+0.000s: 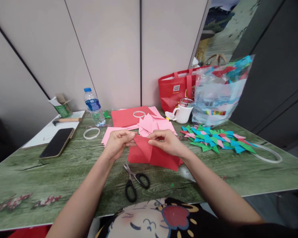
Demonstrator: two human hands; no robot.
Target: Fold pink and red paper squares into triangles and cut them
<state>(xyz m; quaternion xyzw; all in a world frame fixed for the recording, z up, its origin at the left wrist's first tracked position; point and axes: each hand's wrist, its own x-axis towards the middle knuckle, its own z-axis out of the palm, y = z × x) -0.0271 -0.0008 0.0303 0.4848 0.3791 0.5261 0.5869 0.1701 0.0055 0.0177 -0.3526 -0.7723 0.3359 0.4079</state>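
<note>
Paper (143,145), red, pinched in left hand (118,141) and right hand (167,142), fingers nearly closed.
Far right: plastic bag (215,96) marked "PAPER", coloured scraps (239,71) inside; tote (171,96) with QR code (176,88).

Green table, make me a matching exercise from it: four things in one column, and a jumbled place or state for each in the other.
Column one
1. Scissors
2. Phone
3. Water bottle
4. Folded red paper

Column two
A. Upright, capped in blue
B. Held by the left hand and right hand
C. Black-handled, lying flat
D. Dark screen facing up

Pairs: 1-C, 2-D, 3-A, 4-B
</note>
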